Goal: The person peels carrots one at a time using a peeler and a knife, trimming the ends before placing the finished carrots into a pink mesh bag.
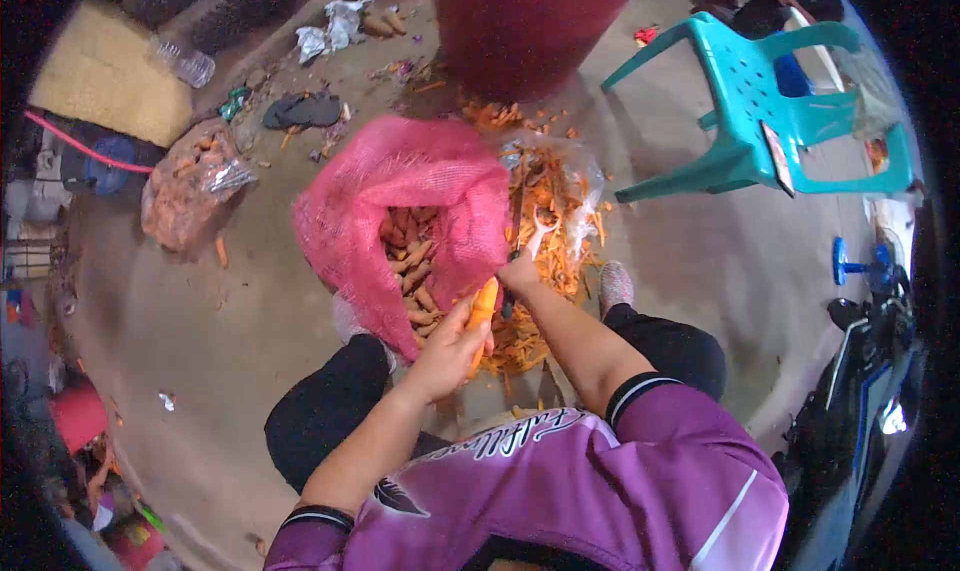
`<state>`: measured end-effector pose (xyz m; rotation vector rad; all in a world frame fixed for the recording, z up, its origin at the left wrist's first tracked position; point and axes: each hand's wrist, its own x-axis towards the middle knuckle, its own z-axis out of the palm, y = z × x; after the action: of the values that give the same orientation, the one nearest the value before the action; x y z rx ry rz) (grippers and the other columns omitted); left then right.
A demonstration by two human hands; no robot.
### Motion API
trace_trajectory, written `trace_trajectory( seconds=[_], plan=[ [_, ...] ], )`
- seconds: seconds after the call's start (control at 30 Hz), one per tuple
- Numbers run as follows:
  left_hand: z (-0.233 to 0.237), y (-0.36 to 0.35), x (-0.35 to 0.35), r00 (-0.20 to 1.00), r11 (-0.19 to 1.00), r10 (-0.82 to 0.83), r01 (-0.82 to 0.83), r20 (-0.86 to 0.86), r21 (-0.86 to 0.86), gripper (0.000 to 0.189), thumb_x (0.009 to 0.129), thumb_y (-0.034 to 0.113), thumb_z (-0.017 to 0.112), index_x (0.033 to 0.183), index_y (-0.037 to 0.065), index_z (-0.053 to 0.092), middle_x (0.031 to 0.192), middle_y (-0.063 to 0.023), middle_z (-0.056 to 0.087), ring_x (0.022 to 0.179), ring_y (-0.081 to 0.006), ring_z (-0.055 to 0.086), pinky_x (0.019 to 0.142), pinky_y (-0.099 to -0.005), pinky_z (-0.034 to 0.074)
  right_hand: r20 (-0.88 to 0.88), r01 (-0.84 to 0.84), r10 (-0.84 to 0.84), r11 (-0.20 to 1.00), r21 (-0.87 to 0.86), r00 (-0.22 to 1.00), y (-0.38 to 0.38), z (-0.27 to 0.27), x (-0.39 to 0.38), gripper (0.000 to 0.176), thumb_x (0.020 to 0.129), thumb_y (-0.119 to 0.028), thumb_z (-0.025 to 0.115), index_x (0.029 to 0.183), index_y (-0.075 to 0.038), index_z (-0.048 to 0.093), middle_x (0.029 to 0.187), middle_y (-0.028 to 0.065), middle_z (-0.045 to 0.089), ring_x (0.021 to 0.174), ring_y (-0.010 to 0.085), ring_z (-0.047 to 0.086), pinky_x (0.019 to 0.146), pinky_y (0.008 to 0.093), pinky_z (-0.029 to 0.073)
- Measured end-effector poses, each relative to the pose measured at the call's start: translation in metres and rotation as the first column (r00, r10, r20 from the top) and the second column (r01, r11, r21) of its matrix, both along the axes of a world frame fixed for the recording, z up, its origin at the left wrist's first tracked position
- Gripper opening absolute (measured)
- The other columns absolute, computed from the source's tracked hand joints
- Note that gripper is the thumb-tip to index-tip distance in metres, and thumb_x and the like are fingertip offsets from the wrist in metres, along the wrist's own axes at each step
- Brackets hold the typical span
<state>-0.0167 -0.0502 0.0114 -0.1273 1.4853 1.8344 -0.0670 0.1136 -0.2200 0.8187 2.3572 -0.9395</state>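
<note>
My left hand [450, 353] is closed around a peeled orange root vegetable [484, 306], held upright in front of my body. Just to its right, my right hand [518, 273] is closed on the dark handle of a knife [516, 233], whose blade points away from me. A pink mesh sack [350, 206] stands open between my feet, with many unpeeled roots [415, 261] inside. Orange peelings [555, 241] lie heaped on clear plastic at the sack's right, partly beneath my right forearm.
A teal plastic chair [735, 101] stands at the upper right. Beyond the sack is a large red container [540, 31]. A filled plastic bag [195, 196], a dark slipper [302, 111] and a clear bottle [188, 64] lie at the upper left. A motorcycle [860, 411] is at the right edge.
</note>
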Motion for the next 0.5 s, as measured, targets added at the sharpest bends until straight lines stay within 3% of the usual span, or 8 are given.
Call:
trace_trajectory(
  seconds=[0.1,0.13,0.17,0.23,0.27,0.3,0.43,0.5],
  plan=[
    [0.002,0.015,0.007,0.994,0.988,-0.085,0.075,-0.065,-0.138,0.041,0.084,0.014,0.045,0.121,0.005,0.033,0.078,-0.0060,0.052,0.072,-0.0136,0.052,0.066,-0.0276,0.043,-0.075,0.053,-0.064,0.989,-0.140,0.995,0.015,0.029,-0.004,0.040,0.069,-0.033,0.062,0.084,0.003,0.053,0.085,0.0171,0.058,0.075,0.0260,0.057,0.065,0.0352,0.047],
    [0.002,0.020,0.009,0.990,0.976,-0.120,0.104,-0.075,-0.191,0.042,0.083,0.016,0.046,0.121,0.005,0.033,0.078,-0.0080,0.054,0.072,-0.0167,0.054,0.066,-0.0298,0.044,0.063,0.224,-0.216,0.895,-0.385,0.974,0.018,0.095,-0.005,0.035,0.073,-0.031,0.058,0.082,0.003,0.052,0.077,0.0136,0.058,0.067,0.0227,0.056,0.059,0.0337,0.047],
    [0.001,0.023,0.011,0.932,0.908,-0.259,0.145,-0.253,-0.394,0.043,0.082,0.016,0.047,0.121,0.005,0.033,0.081,-0.0112,0.055,0.074,-0.0212,0.055,0.068,-0.0322,0.044,0.062,0.282,-0.293,0.806,-0.520,0.954,0.025,0.107,-0.003,0.033,0.075,-0.030,0.056,0.083,0.002,0.053,0.073,0.0128,0.057,0.063,0.0222,0.056,0.057,0.0336,0.047],
    [0.002,0.029,0.013,0.676,0.673,-0.569,0.054,-0.469,-0.738,0.045,0.080,0.016,0.050,0.120,0.004,0.035,0.086,-0.0175,0.057,0.079,-0.0302,0.056,0.071,-0.0372,0.044,0.092,0.344,-0.428,0.561,-0.753,0.899,0.041,0.125,0.002,0.027,0.078,-0.027,0.052,0.083,0.000,0.054,0.066,0.0111,0.055,0.054,0.0213,0.055,0.053,0.0335,0.047],
    [0.004,0.032,0.014,0.636,0.679,-0.580,0.032,-0.509,-0.734,0.044,0.079,0.015,0.051,0.118,0.004,0.037,0.089,-0.0189,0.056,0.083,-0.0324,0.055,0.073,-0.0384,0.043,0.097,0.313,-0.441,0.448,-0.837,0.892,0.052,0.125,0.005,0.018,0.077,-0.019,0.051,0.082,-0.002,0.052,0.063,0.0087,0.053,0.051,0.0190,0.054,0.050,0.0305,0.047],
    [0.007,0.035,0.012,0.595,0.685,-0.589,0.010,-0.546,-0.728,0.043,0.078,0.015,0.052,0.117,0.003,0.039,0.093,-0.0204,0.055,0.086,-0.0346,0.053,0.074,-0.0397,0.042,0.151,0.336,-0.407,0.434,-0.836,0.901,0.060,0.158,0.008,0.014,0.076,-0.012,0.049,0.083,0.000,0.051,0.067,0.0097,0.054,0.053,0.0204,0.055,0.051,0.0309,0.048],
    [0.019,0.053,0.011,0.512,0.770,-0.485,-0.133,-0.709,-0.623,0.037,0.075,0.015,0.055,0.109,0.002,0.046,0.096,-0.0198,0.055,0.088,-0.0356,0.052,0.076,-0.0403,0.042,0.000,0.182,-0.310,0.560,-0.808,0.951,0.082,0.258,0.042,0.018,0.077,-0.012,0.049,0.088,0.002,0.052,0.069,0.0074,0.055,0.054,0.0150,0.053,0.053,0.0274,0.048],
    [0.016,0.055,0.010,0.653,0.835,-0.411,-0.010,-0.636,-0.550,0.037,0.075,0.017,0.056,0.108,0.002,0.047,0.092,-0.0193,0.056,0.084,-0.0318,0.054,0.074,-0.0367,0.042,0.006,0.144,-0.249,0.541,-0.829,0.969,0.098,0.264,0.053,0.019,0.077,-0.017,0.053,0.084,0.001,0.053,0.066,0.0054,0.054,0.053,0.0128,0.051,0.050,0.0239,0.045]
  ],
)
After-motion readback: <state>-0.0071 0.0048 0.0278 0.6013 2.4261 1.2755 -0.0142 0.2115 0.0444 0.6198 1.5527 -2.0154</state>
